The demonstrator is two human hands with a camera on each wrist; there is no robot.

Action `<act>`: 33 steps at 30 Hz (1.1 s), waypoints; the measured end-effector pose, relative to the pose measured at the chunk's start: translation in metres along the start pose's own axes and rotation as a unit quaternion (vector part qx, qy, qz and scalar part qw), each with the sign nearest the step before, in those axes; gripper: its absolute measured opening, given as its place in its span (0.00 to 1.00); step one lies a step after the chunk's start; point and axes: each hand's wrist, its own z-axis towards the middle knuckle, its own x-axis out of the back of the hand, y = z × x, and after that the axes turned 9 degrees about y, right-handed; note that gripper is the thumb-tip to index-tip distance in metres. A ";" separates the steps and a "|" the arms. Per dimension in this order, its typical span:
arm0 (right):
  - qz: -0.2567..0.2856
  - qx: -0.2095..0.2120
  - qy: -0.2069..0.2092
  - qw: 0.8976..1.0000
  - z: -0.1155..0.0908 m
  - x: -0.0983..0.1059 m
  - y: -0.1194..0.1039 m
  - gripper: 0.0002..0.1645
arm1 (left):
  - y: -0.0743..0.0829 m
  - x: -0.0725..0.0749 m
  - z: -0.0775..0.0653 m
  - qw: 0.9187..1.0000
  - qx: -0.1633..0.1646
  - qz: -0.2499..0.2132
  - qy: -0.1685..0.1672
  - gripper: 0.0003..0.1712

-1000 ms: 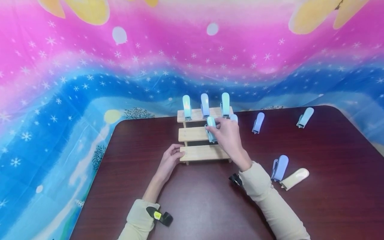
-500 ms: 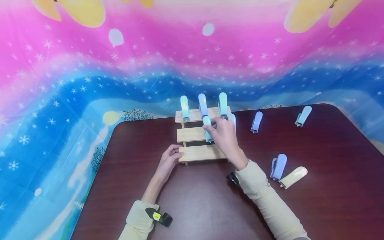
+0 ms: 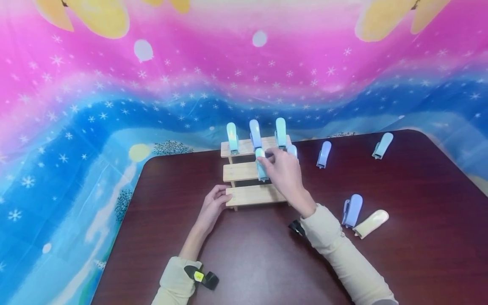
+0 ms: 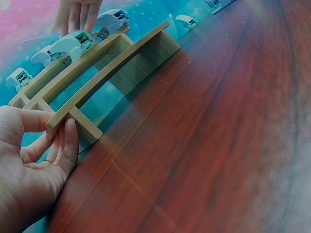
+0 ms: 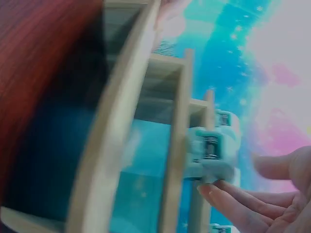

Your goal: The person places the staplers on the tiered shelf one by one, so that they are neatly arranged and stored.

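A three-tier wooden shelf (image 3: 254, 194) stands on the table. My left hand (image 3: 212, 208) pinches the left end of its lowest tier, thumb above and fingers beneath. A mint bag clip (image 3: 261, 168) stands upright on the middle tier, clamped at the board's edge. My right hand (image 3: 284, 173) is at this clip. In the right wrist view the fingertips touch the clip (image 5: 212, 153), while the thumb (image 5: 274, 167) stands apart from it. A pale blue clip (image 3: 292, 150) on the right of that tier is partly hidden behind the right hand.
On the top tier stand a mint clip (image 3: 232, 137), a lavender clip (image 3: 255, 134) and another mint clip (image 3: 280, 132). Right of the shelf lie two lavender clips (image 3: 324, 154) (image 3: 352, 210), a pale green clip (image 3: 383, 145) and a cream clip (image 3: 371, 223). A patterned cloth (image 3: 213, 76) hangs behind.
The mint clip at my right hand has shifted slightly left along the middle tier and turned a little, the hand moving with it. My left hand keeps its hold on the shelf.
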 end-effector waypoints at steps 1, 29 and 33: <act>0.008 -0.001 0.006 1.000 0.002 0.004 0.001 0.21 | 0.000 0.000 0.000 1.000 0.000 -0.001 0.001 0.19; 0.148 -0.266 -0.077 0.949 0.047 0.119 0.121 0.39 | -0.002 0.002 0.000 1.000 0.004 0.012 -0.006 0.21; 0.150 -0.291 -0.093 0.940 0.054 0.118 0.133 0.43 | -0.001 0.001 0.000 1.000 0.005 0.013 -0.003 0.21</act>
